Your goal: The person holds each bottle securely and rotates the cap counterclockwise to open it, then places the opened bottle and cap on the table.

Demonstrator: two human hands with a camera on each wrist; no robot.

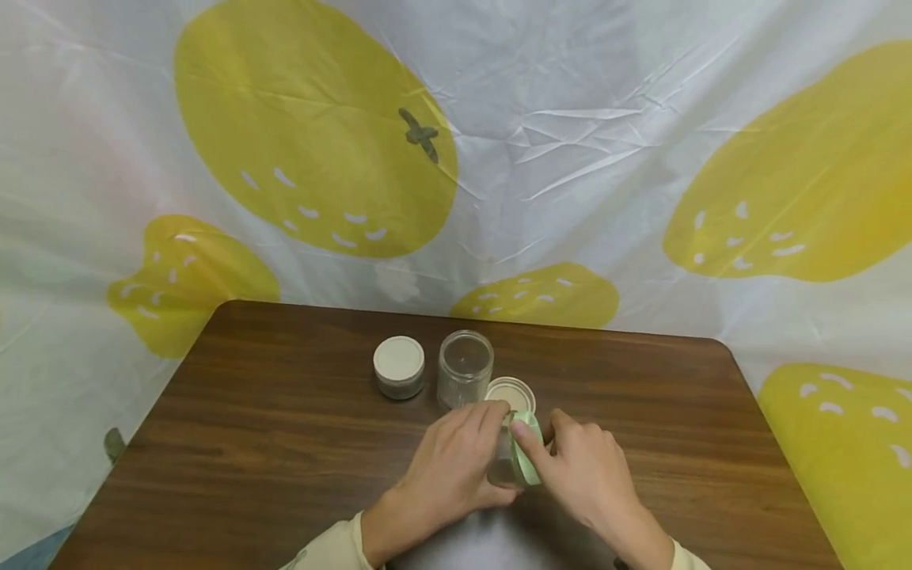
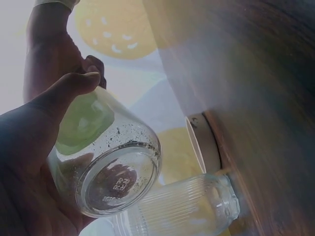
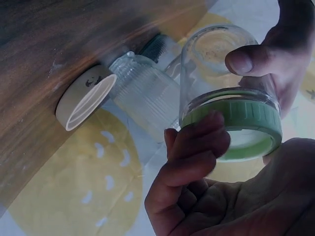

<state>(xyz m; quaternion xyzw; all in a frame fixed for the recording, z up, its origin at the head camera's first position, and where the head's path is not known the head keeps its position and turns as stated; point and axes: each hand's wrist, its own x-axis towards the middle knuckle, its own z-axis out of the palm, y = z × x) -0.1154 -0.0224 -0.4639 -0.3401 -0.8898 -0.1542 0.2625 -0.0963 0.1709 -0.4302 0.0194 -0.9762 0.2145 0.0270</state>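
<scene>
My left hand grips a clear glass jar, which is tipped on its side above the table. Dark specks cling to the glass near its base. A green lid sits against the jar's mouth, slightly askew. My right hand pinches that lid by its rim, thumb on one side and fingers on the other. How firmly the lid is seated cannot be told. Just beyond the hands, a loose cream lid lies with its inner side up. Beside it stands an uncovered ribbed glass jar.
To the left of the ribbed jar stands a short jar with a white lid on it. All of this is on a dark wooden table. A pale cloth printed with yellow fruit hangs behind the table's far edge.
</scene>
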